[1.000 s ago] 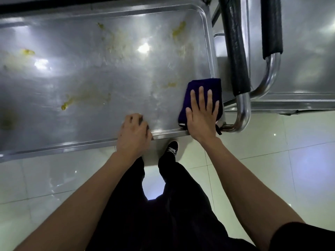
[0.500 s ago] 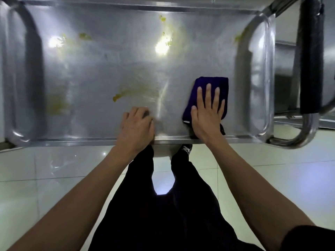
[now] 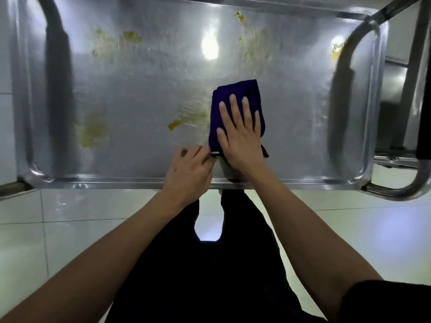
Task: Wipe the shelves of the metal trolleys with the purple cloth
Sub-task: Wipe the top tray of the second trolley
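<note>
The metal trolley's top shelf fills the upper half of the view, smeared with yellow stains. A folded purple cloth lies on the shelf near its front edge, right of centre. My right hand presses flat on the cloth with fingers spread. My left hand sits just left of it with fingers curled, pinching the cloth's near-left corner by a white tag.
More yellow smears lie at the left and at the back of the shelf. The trolley's curved tube handle juts out at the right, with a second trolley behind it. White floor tiles and my dark trousers are below.
My right hand has slid the cloth leftward along the shelf towards the centre stain. My left hand has moved right from resting on the shelf to the cloth's corner.
</note>
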Demonstrator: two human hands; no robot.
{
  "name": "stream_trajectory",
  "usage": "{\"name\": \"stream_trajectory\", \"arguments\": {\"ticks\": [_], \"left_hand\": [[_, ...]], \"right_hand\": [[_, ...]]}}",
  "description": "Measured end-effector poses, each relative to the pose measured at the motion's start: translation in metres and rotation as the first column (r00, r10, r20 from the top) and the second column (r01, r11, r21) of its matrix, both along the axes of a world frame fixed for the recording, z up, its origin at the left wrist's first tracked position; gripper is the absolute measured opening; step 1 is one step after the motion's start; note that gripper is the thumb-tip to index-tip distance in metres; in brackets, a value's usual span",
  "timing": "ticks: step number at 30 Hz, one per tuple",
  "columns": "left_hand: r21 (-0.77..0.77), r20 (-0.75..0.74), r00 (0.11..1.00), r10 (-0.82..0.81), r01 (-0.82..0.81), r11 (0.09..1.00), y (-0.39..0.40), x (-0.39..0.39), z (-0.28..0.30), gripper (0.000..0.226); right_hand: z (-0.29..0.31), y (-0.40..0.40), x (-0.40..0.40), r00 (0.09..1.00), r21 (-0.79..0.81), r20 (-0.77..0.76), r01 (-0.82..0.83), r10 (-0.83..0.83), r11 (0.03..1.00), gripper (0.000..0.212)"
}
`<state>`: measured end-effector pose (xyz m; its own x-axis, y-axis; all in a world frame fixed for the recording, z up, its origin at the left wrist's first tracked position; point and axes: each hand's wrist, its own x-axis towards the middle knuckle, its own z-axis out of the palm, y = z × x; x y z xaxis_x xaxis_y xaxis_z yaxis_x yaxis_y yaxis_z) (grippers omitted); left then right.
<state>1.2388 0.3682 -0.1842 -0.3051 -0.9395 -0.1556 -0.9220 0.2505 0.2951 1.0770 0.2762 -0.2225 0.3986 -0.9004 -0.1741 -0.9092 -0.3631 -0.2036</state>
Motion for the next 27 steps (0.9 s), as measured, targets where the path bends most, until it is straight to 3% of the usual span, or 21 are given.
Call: {"name": "stream_trajectory", "arguments": {"ticks": [9,14,17,22,27], "left_hand": [[0.132,0.250,0.967,-0.041,0.008,0.991,-0.050,-0.043,0.029,0.011],[0.053,0.190,0.981,-0.035,0.026,0.998,-0.083,-0.098,0.029,0.022],[0.069,0.177,0.984,-0.025,0.013,0.998,-0.104,-0.134,0.027,0.038],[0.159,0.296,0.955,0.012,-0.062,0.985,-0.120,-0.170,0.026,0.027],[0.180,0.368,0.930,0.005,-0.076,0.981,-0.129,-0.185,0.033,0.023]], "right_hand": [[0.006,-0.018,-0.055,0.999,0.021,0.016,0.028,-0.028,0.999,0.061],[0.010,-0.030,-0.117,0.999,0.034,0.014,0.046,-0.047,0.998,0.061],[0.011,-0.036,-0.153,0.994,0.043,0.019,0.102,-0.103,0.994,0.061],[0.012,-0.047,-0.214,0.981,0.045,0.000,0.192,-0.192,0.980,0.060],[0.017,-0.064,-0.279,0.920,0.020,-0.087,0.386,-0.383,0.922,0.060]]}}
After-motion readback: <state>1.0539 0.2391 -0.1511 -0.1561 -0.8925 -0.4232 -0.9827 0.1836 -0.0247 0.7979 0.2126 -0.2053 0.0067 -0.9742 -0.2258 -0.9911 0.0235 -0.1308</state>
